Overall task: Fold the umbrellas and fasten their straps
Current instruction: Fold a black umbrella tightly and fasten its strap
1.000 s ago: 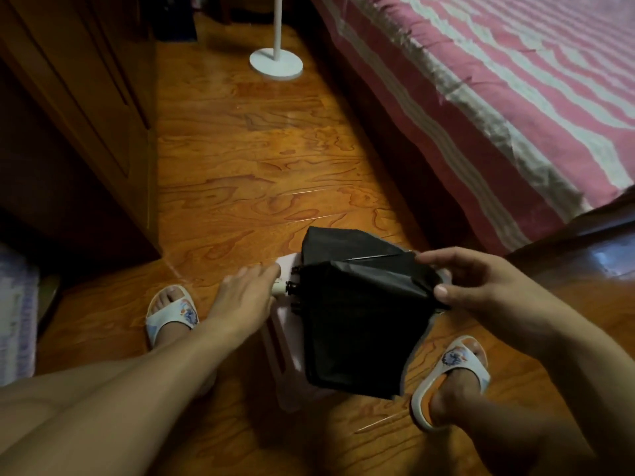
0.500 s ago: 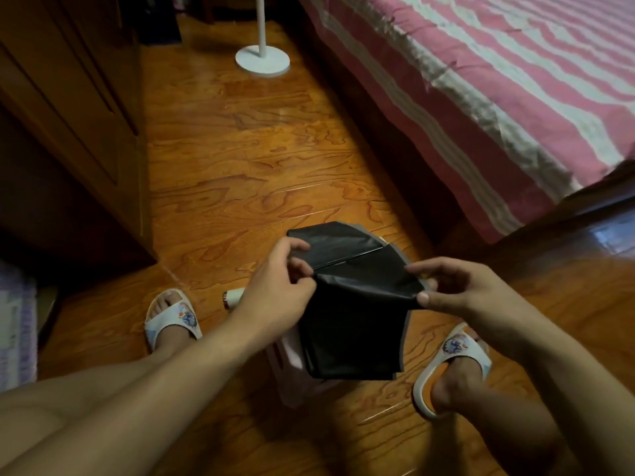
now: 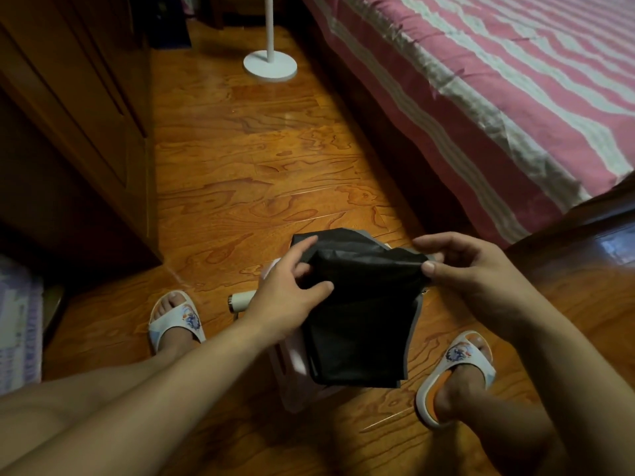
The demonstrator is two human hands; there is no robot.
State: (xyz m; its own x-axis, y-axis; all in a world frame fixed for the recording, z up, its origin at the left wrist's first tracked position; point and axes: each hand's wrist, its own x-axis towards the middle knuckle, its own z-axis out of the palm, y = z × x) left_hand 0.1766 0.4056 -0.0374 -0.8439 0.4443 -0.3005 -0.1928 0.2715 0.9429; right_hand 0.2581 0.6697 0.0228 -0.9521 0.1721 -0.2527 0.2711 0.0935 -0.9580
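While both hands [image 3: 288, 290] pinch, umbrella [image 3: 360, 317] sags.

A glossy wooden floor [image 3: 240, 173] is lying beneath both hands, a white round stand base [image 3: 270, 65] sitting well beyond them, two slippered feet [image 3: 177, 321] resting nearer.
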